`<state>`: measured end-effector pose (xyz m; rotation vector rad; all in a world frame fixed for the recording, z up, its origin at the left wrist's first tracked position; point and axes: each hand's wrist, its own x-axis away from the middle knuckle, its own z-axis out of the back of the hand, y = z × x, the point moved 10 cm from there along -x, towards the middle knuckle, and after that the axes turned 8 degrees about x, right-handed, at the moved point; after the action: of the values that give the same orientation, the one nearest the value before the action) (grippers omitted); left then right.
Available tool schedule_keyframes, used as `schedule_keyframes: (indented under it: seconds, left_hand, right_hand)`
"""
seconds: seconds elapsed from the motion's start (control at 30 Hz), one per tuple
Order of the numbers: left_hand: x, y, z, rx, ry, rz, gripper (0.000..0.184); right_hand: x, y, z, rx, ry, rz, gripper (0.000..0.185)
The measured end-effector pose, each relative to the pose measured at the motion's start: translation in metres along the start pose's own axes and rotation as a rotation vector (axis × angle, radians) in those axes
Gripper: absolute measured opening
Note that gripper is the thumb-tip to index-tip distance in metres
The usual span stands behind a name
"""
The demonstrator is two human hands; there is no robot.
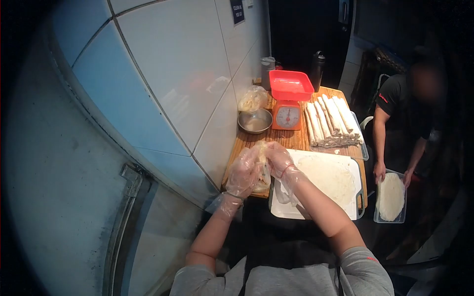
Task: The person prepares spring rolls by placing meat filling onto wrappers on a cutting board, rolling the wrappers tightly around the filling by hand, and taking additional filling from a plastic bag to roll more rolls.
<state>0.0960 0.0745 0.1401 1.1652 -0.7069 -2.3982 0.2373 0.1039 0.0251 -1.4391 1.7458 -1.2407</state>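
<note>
My left hand (243,172) and my right hand (279,160) wear clear plastic gloves and meet over the table's near left part. Their closed fingers grip the top of a clear plastic bag (263,183); what the bag contains is hard to make out. Just right of them lies a white cutting board (286,213) with a thin, flat sheet of dough (328,177) spread over it. My right wrist passes above the board's left side.
Behind the board stand an orange scale (287,116) with a red pan (291,85), a metal bowl (255,121), another plastic bag (252,100) and stacked pale rolls (332,118). A tiled wall borders the left. At right, a co-worker holds a plastic tray (390,220) of dough.
</note>
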Motion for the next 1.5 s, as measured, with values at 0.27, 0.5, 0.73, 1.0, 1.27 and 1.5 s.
schedule_keyframes:
  seconds: [0.27, 0.5, 0.73, 1.0, 1.27, 1.5]
  left_hand:
    - [0.036, -0.061, 0.008, 0.214, -0.017, 0.29, 0.044]
    - [0.024, -0.046, -0.009, 0.411, -0.114, 0.316, 0.05]
    - [0.015, -0.05, -0.017, 0.114, -0.132, 0.071, 0.05]
    - [0.013, -0.087, 0.021, 0.17, 0.028, 0.335, 0.034]
    - [0.012, -0.154, -0.02, 0.145, -0.153, 0.577, 0.031]
    - [-0.029, -0.157, -0.052, 0.656, -0.292, 0.695, 0.02]
  right_hand:
    - [-0.009, 0.035, -0.023, -0.503, 0.055, -0.152, 0.013]
    - [0.003, -0.008, -0.035, -0.223, -0.055, -0.078, 0.01]
    - [-0.011, -0.07, 0.063, 1.076, 0.155, 0.311, 0.015]
    - [0.065, -0.147, -0.021, 1.418, 0.15, 0.994, 0.02]
    - [0.083, -0.044, -0.07, 1.302, -0.264, 0.911, 0.007]
    - [0.087, -0.046, -0.04, 1.315, -0.193, 0.833, 0.004]
